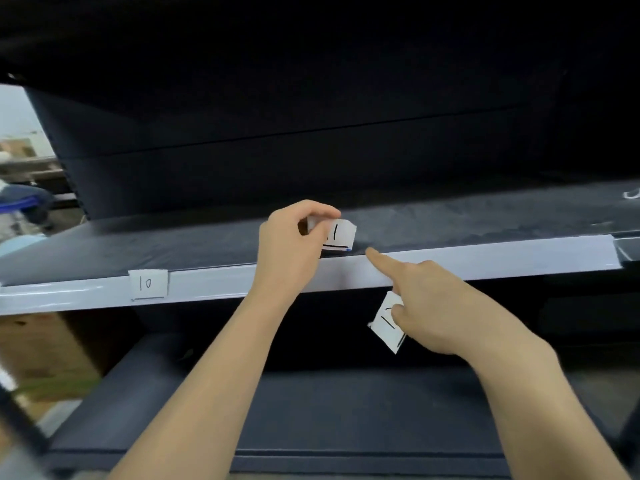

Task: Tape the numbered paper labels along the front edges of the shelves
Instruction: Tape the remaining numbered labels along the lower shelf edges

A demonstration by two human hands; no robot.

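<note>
Dark shelving fills nearly the whole head view: a navy padded shelf surface (173, 244) runs across the middle, faced by a glossy white front edge strip (485, 261). Beneath it lies a lower navy padded shelf (346, 410). At the far left a blurred, bright room (20, 174) shows past the frame.

Both my forearms reach up from the bottom. My left hand (294, 244) is raised over the shelf surface just behind the strip, wrist crossing the strip, thumb and curled fingers pinching a small stack of white paper labels (337, 237). The top sheet reads 11 above an underline, and the stack's lower edge sits just above the strip's top edge.

My right hand (433, 306) lies lower, in front of the strip. Its index finger (377, 258) is stretched straight, the tip at the strip's upper edge just right of the stack. The other fingers curl in and hold a white paper slip (389, 322) with black pen strokes, tilted, hanging below the strip; I cannot read its number.

Left along the strip, a square white paper label marked 10 (148, 284) sits flat on the strip's face, well apart from both hands.

Under the strip at the left stands a brown cardboard box (41, 348), blurred; its contents I cannot tell.
</note>
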